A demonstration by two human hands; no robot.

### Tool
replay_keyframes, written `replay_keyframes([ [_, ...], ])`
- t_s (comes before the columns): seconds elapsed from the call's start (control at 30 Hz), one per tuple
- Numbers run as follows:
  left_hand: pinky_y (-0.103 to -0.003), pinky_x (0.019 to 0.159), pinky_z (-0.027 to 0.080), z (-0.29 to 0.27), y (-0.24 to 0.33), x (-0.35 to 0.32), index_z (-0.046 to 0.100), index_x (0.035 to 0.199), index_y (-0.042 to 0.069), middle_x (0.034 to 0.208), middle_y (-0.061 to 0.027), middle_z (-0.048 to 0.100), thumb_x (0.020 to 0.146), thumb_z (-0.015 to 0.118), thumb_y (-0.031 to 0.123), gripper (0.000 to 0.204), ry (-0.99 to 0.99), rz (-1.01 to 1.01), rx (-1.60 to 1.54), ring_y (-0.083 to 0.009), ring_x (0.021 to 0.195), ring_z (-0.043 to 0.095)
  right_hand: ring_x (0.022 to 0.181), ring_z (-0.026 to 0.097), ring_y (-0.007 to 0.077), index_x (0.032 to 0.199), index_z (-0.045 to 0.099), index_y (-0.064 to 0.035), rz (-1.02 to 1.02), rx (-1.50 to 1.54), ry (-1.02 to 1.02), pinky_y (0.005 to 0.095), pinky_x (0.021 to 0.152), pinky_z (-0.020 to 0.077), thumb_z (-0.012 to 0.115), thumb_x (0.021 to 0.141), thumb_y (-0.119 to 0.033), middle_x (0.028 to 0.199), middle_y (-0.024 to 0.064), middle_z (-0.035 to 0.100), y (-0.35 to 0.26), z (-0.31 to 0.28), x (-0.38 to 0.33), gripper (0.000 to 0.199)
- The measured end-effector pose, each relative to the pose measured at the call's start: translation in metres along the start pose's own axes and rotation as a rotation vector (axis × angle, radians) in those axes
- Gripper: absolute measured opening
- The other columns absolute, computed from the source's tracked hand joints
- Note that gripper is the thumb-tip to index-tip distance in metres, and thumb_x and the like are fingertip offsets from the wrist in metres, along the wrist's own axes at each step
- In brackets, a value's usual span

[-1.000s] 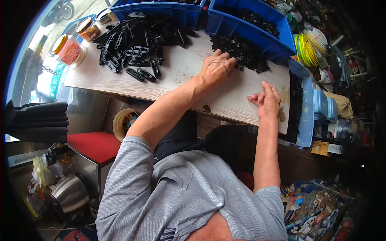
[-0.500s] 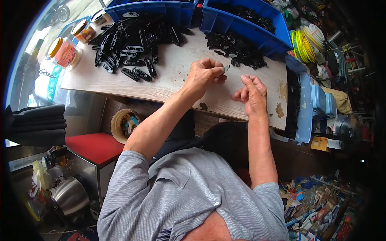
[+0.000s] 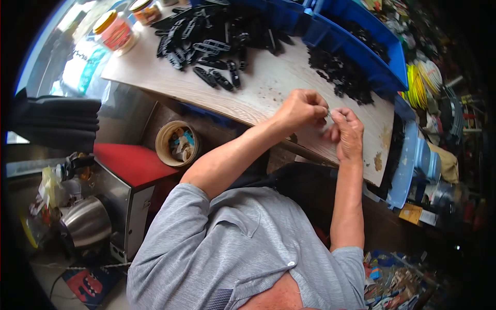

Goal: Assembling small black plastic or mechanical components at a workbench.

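Left hand (image 3: pixel 301 107): held above the pale wooden desk (image 3: pixel 268 90), fingers curled and pinched together at the fingertips, which are met by those of the other hand. Right hand (image 3: pixel 347 133): raised beside the left, fingers likewise bent into a pinch. A very small part (image 3: pixel 329 111) is seen between the two sets of fingertips, over the near right portion of the desk; its shape and colour cannot be told, and which hand bears it cannot be told.

Heap of small black pieces (image 3: pixel 341 75): laid on the desk just beyond the hands, against the front of a blue bin (image 3: pixel 361 46). More dark pieces are held inside that bin.

Pile of longer black plastic parts (image 3: pixel 217 36): spread over the far left of the desk, well apart from the hands. A few are laid singly at the near edge of the pile.

Second blue bin (image 3: pixel 281 10): set behind that pile, touching the first bin.

Jars with yellow lids (image 3: pixel 116 28): stood at the far left corner of the desk.

Round open container (image 3: pixel 175 143): placed below the desk edge, with small items inside.

Red-topped metal cabinet (image 3: pixel 129 165): stood to the left of the person, below the desk.

Metal kettle (image 3: pixel 85 222): set low at the left, beside the cabinet.

Coils of yellow cord (image 3: pixel 421 85): hung or stacked to the right of the bins.

Grey short-sleeved shirt (image 3: pixel 232 248): worn by the person.
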State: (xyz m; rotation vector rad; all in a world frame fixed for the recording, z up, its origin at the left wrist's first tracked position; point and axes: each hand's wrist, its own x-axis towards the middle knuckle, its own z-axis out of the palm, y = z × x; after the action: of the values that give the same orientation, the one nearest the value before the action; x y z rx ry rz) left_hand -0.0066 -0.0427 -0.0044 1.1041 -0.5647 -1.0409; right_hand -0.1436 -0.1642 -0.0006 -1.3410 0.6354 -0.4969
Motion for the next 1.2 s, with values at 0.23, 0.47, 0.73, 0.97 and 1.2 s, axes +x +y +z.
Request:
replay_keyframes([
  [0.23, -0.038, 0.084, 0.050, -0.064, 0.022, -0.076, 0.069, 0.100, 0.005, 0.098, -0.0113, 0.068, 0.074, 0.067, -0.002, 0.027, 0.627, 0.789, 1.211, -0.0304, 0.097, 0.061, 0.042, 0.055, 0.0154, 0.095, 0.061, -0.0040, -0.016, 0.055, -0.050, 0.0321, 0.049, 0.0552, 0.072, 0.088, -0.019, 0.051, 0.0009, 0.050, 0.000, -0.001, -0.004, 0.020],
  [0.47, -0.050, 0.102, 0.038, -0.142, 0.033, -0.096, 0.064, 0.115, 0.011, 0.123, -0.0078, 0.060, 0.076, 0.071, 0.007, 0.040, 0.702, 0.617, 1.761, -0.0370, 0.124, 0.050, 0.044, 0.057, 0.0168, 0.096, 0.061, -0.0056, -0.028, 0.058, -0.022, 0.0336, 0.049, 0.0562, 0.072, 0.088, -0.023, 0.050, 0.0015, 0.049, 0.002, -0.003, -0.003, 0.022],
  [0.73, -0.049, 0.101, 0.037, -0.117, 0.020, -0.080, 0.064, 0.106, 0.012, 0.108, -0.0055, 0.064, 0.077, 0.071, 0.012, 0.030, 0.401, 0.745, 1.616, -0.0334, 0.118, 0.053, 0.046, 0.058, 0.0171, 0.096, 0.061, -0.0065, -0.051, 0.082, 0.019, 0.0346, 0.049, 0.0567, 0.072, 0.088, -0.023, 0.051, 0.0018, 0.051, 0.001, 0.005, -0.006, 0.021],
  [0.97, -0.047, 0.098, 0.039, -0.104, 0.014, -0.072, 0.059, 0.108, 0.007, 0.103, -0.0101, 0.063, 0.079, 0.072, 0.017, 0.033, 0.451, 0.788, 1.581, -0.0338, 0.111, 0.055, 0.048, 0.060, 0.0180, 0.098, 0.062, -0.0084, -0.050, 0.150, 0.040, 0.0378, 0.054, 0.0597, 0.070, 0.090, -0.020, 0.052, 0.0024, 0.053, 0.007, 0.006, -0.008, 0.016],
  [1.2, -0.027, 0.065, 0.050, -0.048, 0.006, -0.063, 0.063, 0.111, 0.000, 0.089, -0.0078, 0.066, 0.084, 0.072, 0.004, 0.028, 0.299, 0.484, 0.742, -0.0164, 0.073, 0.062, 0.060, 0.064, 0.0226, 0.102, 0.063, -0.0094, -0.087, 0.324, -0.080, 0.0537, 0.068, 0.0604, 0.066, 0.094, -0.017, 0.056, 0.0057, 0.055, 0.014, 0.025, -0.011, 0.012],
])
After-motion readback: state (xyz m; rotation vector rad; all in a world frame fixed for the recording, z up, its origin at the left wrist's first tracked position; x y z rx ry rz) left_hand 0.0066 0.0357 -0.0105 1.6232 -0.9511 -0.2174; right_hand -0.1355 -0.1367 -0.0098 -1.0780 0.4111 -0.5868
